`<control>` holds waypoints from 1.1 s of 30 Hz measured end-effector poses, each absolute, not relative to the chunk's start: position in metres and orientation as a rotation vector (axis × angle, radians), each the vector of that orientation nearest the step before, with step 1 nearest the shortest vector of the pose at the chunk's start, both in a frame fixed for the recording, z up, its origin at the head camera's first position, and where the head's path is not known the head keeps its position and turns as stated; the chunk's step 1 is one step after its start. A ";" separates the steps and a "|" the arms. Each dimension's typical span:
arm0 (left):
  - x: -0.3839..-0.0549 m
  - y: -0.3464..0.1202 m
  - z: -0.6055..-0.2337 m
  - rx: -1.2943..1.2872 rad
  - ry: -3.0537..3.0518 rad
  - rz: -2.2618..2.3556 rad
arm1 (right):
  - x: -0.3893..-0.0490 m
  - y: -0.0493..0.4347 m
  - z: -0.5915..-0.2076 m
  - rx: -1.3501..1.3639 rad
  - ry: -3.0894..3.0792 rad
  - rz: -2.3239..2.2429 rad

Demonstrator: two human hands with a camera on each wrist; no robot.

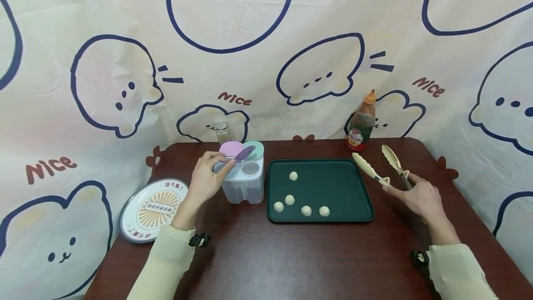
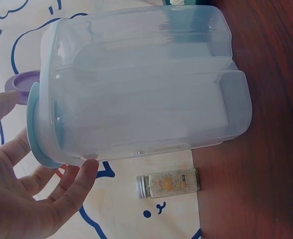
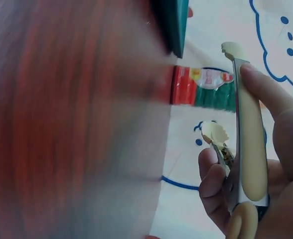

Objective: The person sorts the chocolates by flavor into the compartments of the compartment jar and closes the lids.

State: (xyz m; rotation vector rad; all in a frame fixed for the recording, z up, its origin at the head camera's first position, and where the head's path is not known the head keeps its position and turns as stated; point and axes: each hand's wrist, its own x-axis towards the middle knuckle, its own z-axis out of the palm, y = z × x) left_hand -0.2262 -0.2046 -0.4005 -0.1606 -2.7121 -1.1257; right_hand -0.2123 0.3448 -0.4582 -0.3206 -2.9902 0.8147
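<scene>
A clear storage box (image 1: 244, 189) with several round lids stands left of the tray. My left hand (image 1: 210, 172) is over its near left corner, thumb and index finger pinching the edge of a raised, tilted purple lid (image 1: 244, 153). Beside that lid a round opening (image 1: 250, 167) shows. In the left wrist view the other fingers spread beside a light blue lid (image 2: 33, 127). My right hand (image 1: 420, 198) holds food tongs (image 1: 401, 172) with cream scalloped ends, their arms spread apart and nothing between them, right of the tray.
Several small whitish pieces (image 1: 306, 210) lie on a dark green tray (image 1: 341, 184). A red sauce bottle (image 1: 361, 126) stands behind the tongs. A small jar (image 1: 222, 134) is behind the box, and a patterned plate (image 1: 135, 198) sits on the left.
</scene>
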 end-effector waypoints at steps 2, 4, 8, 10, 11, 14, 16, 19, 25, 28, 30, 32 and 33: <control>-0.226 -0.205 -0.400 -0.158 -2.716 -1.123 | -0.212 0.341 -0.456 -0.288 -2.984 0.801; -0.226 -0.204 -0.400 -0.155 -2.717 -1.120 | -0.212 0.337 -0.454 -0.259 -2.982 0.784; -0.226 -0.204 -0.400 -0.159 -2.710 -1.116 | -0.213 0.330 -0.451 -0.196 -2.976 0.755; -0.226 -0.205 -0.401 -0.160 -2.705 -1.115 | -0.213 0.326 -0.449 -0.157 -2.967 0.747; -0.226 -0.205 -0.401 -0.162 -2.704 -1.114 | -0.213 0.324 -0.449 -0.135 -2.961 0.743; -0.226 -0.204 -0.400 -0.158 -2.703 -1.120 | -0.213 0.318 -0.448 -0.080 -2.948 0.740; -0.226 -0.204 -0.400 -0.160 -2.705 -1.115 | -0.213 0.314 -0.448 -0.051 -2.944 0.746; -0.226 -0.204 -0.400 -0.156 -2.705 -1.116 | -0.213 0.307 -0.448 -0.017 -2.941 0.758; -0.226 -0.205 -0.402 -0.158 -2.704 -1.121 | -0.212 0.292 -0.446 0.043 -2.930 0.773; -0.226 -0.205 -0.402 -0.160 -2.705 -1.117 | -0.213 0.285 -0.446 0.074 -2.932 0.770; -0.226 -0.205 -0.401 -0.161 -2.709 -1.113 | -0.215 0.280 -0.447 0.102 -2.934 0.757; -0.226 -0.204 -0.401 -0.163 -2.713 -1.109 | -0.215 0.275 -0.448 0.130 -2.934 0.743; -0.226 -0.204 -0.401 -0.163 -2.712 -1.111 | -0.216 0.273 -0.448 0.142 -2.937 0.742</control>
